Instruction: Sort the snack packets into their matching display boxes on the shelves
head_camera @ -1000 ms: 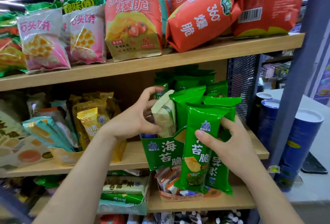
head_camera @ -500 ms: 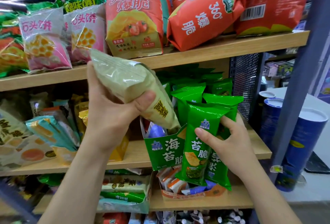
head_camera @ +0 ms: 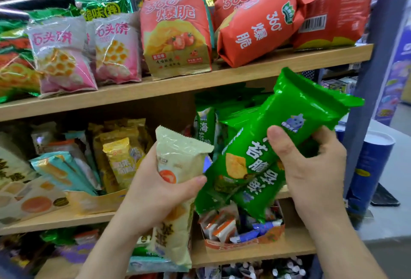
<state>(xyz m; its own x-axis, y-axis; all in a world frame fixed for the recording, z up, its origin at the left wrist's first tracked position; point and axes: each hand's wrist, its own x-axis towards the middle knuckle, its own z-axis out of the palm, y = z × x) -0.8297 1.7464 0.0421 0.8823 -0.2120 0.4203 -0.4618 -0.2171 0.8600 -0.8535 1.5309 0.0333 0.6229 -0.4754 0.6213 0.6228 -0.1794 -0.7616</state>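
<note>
My left hand (head_camera: pixel 153 192) grips a long cream packet (head_camera: pixel 178 163) upright in front of the middle shelf. My right hand (head_camera: pixel 311 167) holds green seaweed-crisp packets (head_camera: pixel 282 131), the top one tilted up to the right, another under it. Behind them more green packets (head_camera: pixel 206 123) stand on the middle shelf; their display box is hidden by the held packets. A yellow display box (head_camera: pixel 93 200) with golden packets (head_camera: pixel 122 158) sits left of my left hand.
The top shelf (head_camera: pixel 200 87) carries pink honeycomb bags (head_camera: pixel 60 56) and red 360° crisp bags (head_camera: pixel 260 29). A low orange box (head_camera: pixel 242 241) of small packets sits on the lower shelf. Blue tubes (head_camera: pixel 369 167) stand on a counter beyond the blue post (head_camera: pixel 375 74).
My left hand pulled the cream packet out of the green box, raised it, then brought it down and upright. My right hand lifted the green packets up and tilted them rightward.
</note>
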